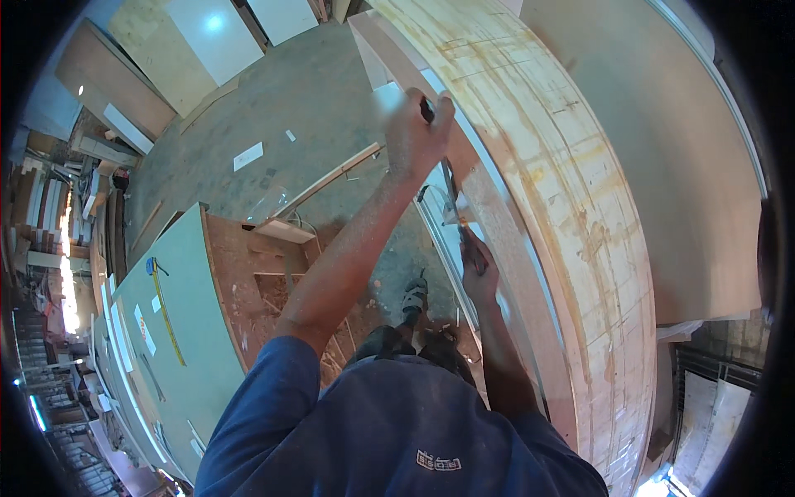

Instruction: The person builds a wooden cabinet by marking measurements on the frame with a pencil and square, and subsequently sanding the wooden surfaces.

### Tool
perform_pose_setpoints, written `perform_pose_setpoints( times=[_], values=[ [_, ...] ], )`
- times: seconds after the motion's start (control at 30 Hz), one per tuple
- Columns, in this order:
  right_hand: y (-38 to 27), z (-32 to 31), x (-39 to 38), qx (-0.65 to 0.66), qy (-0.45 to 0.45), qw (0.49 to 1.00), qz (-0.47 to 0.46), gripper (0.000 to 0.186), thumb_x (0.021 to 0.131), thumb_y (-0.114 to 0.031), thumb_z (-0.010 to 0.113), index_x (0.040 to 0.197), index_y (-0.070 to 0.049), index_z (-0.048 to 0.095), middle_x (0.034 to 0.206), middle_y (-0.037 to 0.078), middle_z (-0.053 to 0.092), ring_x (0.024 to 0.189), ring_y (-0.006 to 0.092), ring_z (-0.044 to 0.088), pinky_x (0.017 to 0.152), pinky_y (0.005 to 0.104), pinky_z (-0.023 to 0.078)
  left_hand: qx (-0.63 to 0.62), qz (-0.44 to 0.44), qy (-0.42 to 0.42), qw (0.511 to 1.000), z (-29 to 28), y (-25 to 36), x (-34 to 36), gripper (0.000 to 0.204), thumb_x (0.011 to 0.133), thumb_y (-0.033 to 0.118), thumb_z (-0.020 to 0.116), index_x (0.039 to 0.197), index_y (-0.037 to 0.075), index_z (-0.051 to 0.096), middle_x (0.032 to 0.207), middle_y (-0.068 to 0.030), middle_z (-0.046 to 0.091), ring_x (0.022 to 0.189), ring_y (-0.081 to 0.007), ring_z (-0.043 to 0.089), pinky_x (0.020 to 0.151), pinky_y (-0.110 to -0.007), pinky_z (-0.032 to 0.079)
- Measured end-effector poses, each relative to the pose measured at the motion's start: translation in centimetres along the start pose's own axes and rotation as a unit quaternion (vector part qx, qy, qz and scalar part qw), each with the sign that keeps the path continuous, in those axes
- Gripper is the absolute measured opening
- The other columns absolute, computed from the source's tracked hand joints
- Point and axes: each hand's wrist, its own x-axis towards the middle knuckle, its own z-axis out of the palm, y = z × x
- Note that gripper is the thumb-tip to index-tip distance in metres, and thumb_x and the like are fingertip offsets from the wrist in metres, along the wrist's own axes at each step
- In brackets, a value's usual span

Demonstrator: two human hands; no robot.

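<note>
My left hand (420, 137) is closed at the inner edge of a long wooden board (497, 199), its thumb and fingers bent together. What lies in its grip is mostly hidden. Lower down, my right hand (479, 263) is closed beside the same board, around something small and dark that I cannot make out. Between the two hands runs a thin, dark, straight-edged strip (450, 184), close against the board. Alongside the board stretches a pale plywood panel (571, 166), its surface streaked with brownish stains and pencil-like lines.
At left stands a greenish workbench (178, 290) with a yellow tape measure (168, 319) stretched out on it. A wooden strip (331, 178) leans near its corner. White scraps (248, 156) lie on the concrete floor. A large brown sheet (654, 149) stands at right.
</note>
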Motion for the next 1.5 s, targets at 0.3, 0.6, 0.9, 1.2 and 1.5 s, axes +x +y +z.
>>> perform_pose_setpoints(
  times=[0.3,0.6,0.9,1.2,1.5],
  values=[
    [2.1,-2.7,0.0,-0.320,-0.021,0.944,-0.080,0.037,0.102,-0.003,0.058,0.139,0.000,0.058,0.135,0.014,0.065,0.124,0.0215,0.061,0.108,0.0325,0.047,0.007,0.011,-0.024,1.000,0.3,-0.7,-1.0,0.044,0.088,0.033,0.075,0.070,0.000,0.053,0.057,-0.0175,0.057,0.052,-0.0349,0.061,0.052,-0.043,0.048],
    [-2.0,0.9,-0.8,-0.372,-0.021,0.928,-0.001,0.044,0.097,-0.015,0.069,0.139,-0.005,0.060,0.129,0.012,0.067,0.115,0.0177,0.064,0.103,0.0328,0.048,0.022,-0.023,0.016,0.999,0.6,-1.3,-1.2,0.039,0.088,0.029,0.075,0.070,0.000,0.053,0.059,-0.0161,0.057,0.055,-0.0339,0.061,0.056,-0.044,0.047],
    [-5.0,5.2,-0.4,-0.676,0.011,0.737,0.012,0.041,0.097,-0.031,0.066,0.128,-0.003,0.068,0.089,0.019,0.073,0.082,0.0283,0.072,0.075,0.0399,0.054,-0.019,-0.024,0.024,0.999,0.7,-0.9,-2.9,0.037,0.087,0.026,0.075,0.072,0.000,0.053,0.064,-0.0146,0.052,0.057,-0.0317,0.055,0.055,-0.045,0.043],
    [-1.4,0.2,0.2,-0.658,0.002,0.746,-0.104,0.029,0.097,-0.020,0.065,0.120,-0.004,0.072,0.093,0.024,0.073,0.078,0.0309,0.074,0.074,0.0400,0.056,0.002,0.020,0.027,0.999,1.1,-0.7,-4.6,0.038,0.085,0.029,0.079,0.073,0.000,0.057,0.068,-0.0145,0.054,0.062,-0.0281,0.056,0.059,-0.042,0.044],
    [-2.0,2.5,0.9,-0.708,-0.024,0.699,-0.104,0.026,0.096,-0.021,0.065,0.117,-0.008,0.074,0.086,0.023,0.071,0.081,0.0394,0.072,0.075,0.0448,0.056,-0.029,-0.091,0.013,0.995,0.5,-3.2,-2.6,0.040,0.088,0.033,0.076,0.087,-0.002,0.056,0.068,-0.0155,0.060,0.062,-0.0336,0.062,0.061,-0.044,0.049]
  ],
)
